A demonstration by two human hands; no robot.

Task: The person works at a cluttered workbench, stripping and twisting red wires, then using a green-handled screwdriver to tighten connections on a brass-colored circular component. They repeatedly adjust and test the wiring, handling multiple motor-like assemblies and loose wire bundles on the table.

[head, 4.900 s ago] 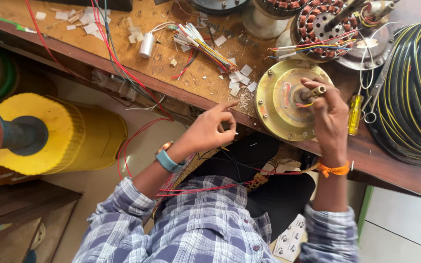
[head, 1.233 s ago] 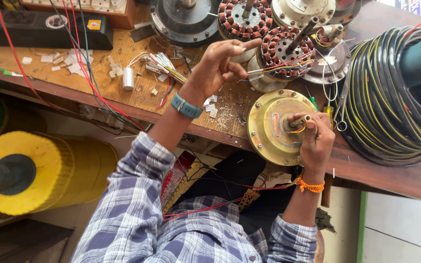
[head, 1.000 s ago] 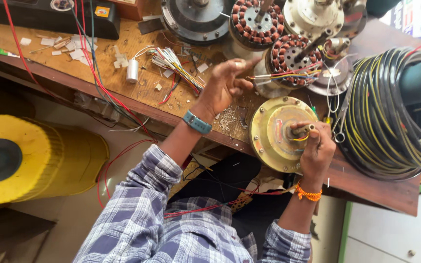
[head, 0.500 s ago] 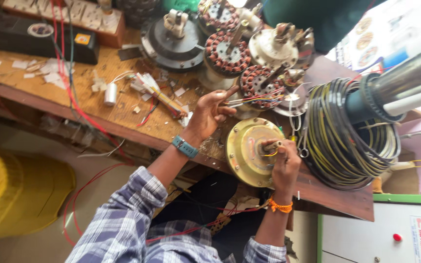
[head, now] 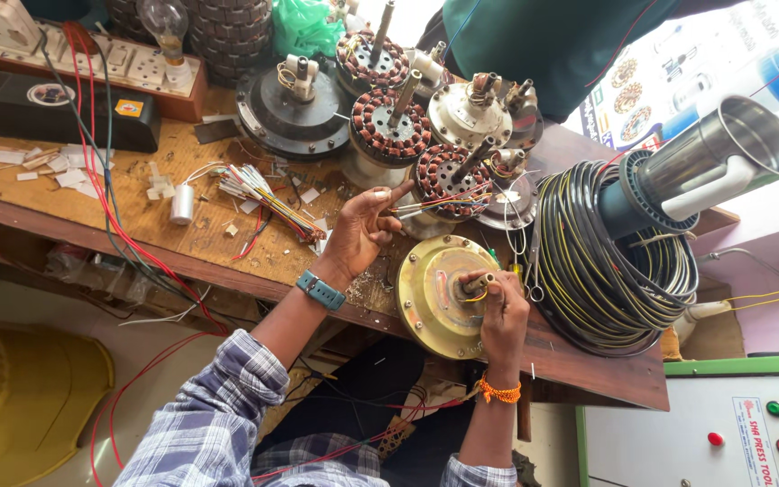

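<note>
The brass-coloured motor cover (head: pixel 439 290) lies at the near edge of our wooden worktop (head: pixel 200 236), just left of the big coil of black and yellow wire (head: pixel 606 261). Our right hand (head: pixel 498 311) rests on the cover's hub, its fingers pinched together on the short shaft (head: pixel 475 285) at the centre. Our left hand (head: pixel 362 230) is raised just beyond the cover, thumb and fingers closed on the thin coloured leads (head: pixel 430 206) that run out of the copper-wound stator (head: pixel 453 176) standing behind it. More stators and motor parts crowd the back of the worktop. To the left of our left hand lies a loose bundle of coloured wires (head: pixel 259 194), then a small white capacitor (head: pixel 182 204) among paper scraps. Red wires (head: pixel 110 194) trail from a switchboard (head: pixel 110 68) with a bulb down over the worktop's front edge. A green control box (head: pixel 705 424) with round buttons stands at lower right
</note>
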